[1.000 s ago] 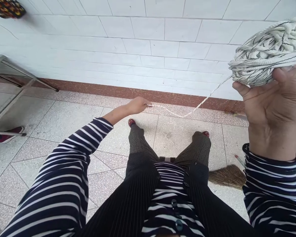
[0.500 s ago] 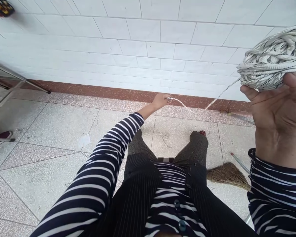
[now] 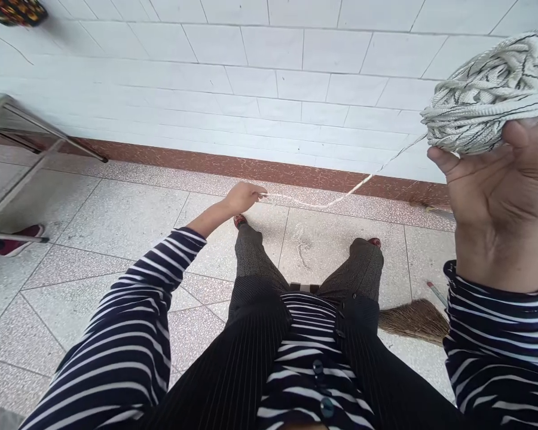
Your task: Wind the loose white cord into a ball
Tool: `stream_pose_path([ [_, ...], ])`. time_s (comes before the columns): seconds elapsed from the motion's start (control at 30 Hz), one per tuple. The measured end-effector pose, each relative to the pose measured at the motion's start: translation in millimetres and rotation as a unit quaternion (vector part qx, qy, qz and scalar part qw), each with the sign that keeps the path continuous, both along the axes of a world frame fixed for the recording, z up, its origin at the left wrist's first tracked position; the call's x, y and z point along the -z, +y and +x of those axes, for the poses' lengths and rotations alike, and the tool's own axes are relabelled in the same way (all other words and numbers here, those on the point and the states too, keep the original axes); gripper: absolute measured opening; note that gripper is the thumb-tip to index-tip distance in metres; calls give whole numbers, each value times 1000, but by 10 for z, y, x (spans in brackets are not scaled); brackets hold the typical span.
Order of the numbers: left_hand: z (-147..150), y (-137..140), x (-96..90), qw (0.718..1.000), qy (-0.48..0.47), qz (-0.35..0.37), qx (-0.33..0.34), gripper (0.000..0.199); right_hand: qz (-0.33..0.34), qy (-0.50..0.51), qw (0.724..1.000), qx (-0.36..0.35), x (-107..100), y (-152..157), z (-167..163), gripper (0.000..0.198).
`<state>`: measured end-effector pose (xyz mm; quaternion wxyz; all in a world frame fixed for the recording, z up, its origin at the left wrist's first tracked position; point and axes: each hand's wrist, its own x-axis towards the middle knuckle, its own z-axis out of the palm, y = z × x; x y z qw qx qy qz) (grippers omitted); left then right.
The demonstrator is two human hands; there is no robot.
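Observation:
My right hand (image 3: 504,167) holds up a large ball of white cord (image 3: 479,107) flecked with black, at the upper right. Its fingers curl round the underside of the ball; the far side runs out of view. A loose strand of the cord (image 3: 361,183) leaves the ball's left end and sags across to my left hand (image 3: 244,197). That hand is closed, pinching the strand's end between thumb and fingers, low in front of the wall. On the floor between my feet lies a small tangle of pale thread (image 3: 302,248).
A white tiled wall (image 3: 291,51) with a reddish-brown skirting (image 3: 170,160) stands ahead. To the right a straw broom (image 3: 416,319) lies on the floor. A metal-legged table (image 3: 36,125) stands at the left, with another person's dark red shoe (image 3: 22,239) near it.
My left hand has moved left and slightly down, drawing the strand out longer. My right hand with the ball has shifted a little left and up. The view has shifted slightly.

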<state>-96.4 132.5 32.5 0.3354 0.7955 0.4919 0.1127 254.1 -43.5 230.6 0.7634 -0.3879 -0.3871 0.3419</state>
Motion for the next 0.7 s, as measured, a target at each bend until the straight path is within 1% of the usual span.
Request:
stream_pose_path([
  [0.03,3,86,68,999,-13,-30,-40,27,-3,2,1000,1,4,8,-2,31],
  [0.1,125,244,190,991,-55,-80,-91,23,-5,2,1000,4,21,10,-1,30],
  [0.17,382,353,276,988,-69,-90,-104,22,4,-3,1000,8,48,-6,8,28],
  [0.2,546,381,304,991,-58,-77,-95,23,12,-6,1000,11,63,-21,16,26],
  [0.27,899,373,328,998,-20,-29,-43,26,22,-15,1000,15,83,-57,37,22],
  [0.33,1225,288,315,999,3,22,33,29,20,-25,999,23,86,-93,60,22],
  [0.4,1457,149,266,993,-3,62,105,31,7,-30,999,34,67,-118,73,24],
  [0.43,1523,71,230,987,-12,79,138,33,0,-29,999,39,52,-124,74,24],
  [0.47,1551,-7,187,981,-21,94,167,35,-7,-24,999,43,36,-126,70,24],
  [0.53,1498,-150,87,969,-30,114,215,38,-15,-8,999,44,10,-122,51,25],
  [0.63,1217,-297,-47,959,-34,110,260,35,2,4,999,37,1,-112,22,27],
  [0.7,978,-341,-89,961,-43,91,259,32,20,-4,1000,20,6,-111,29,27],
])
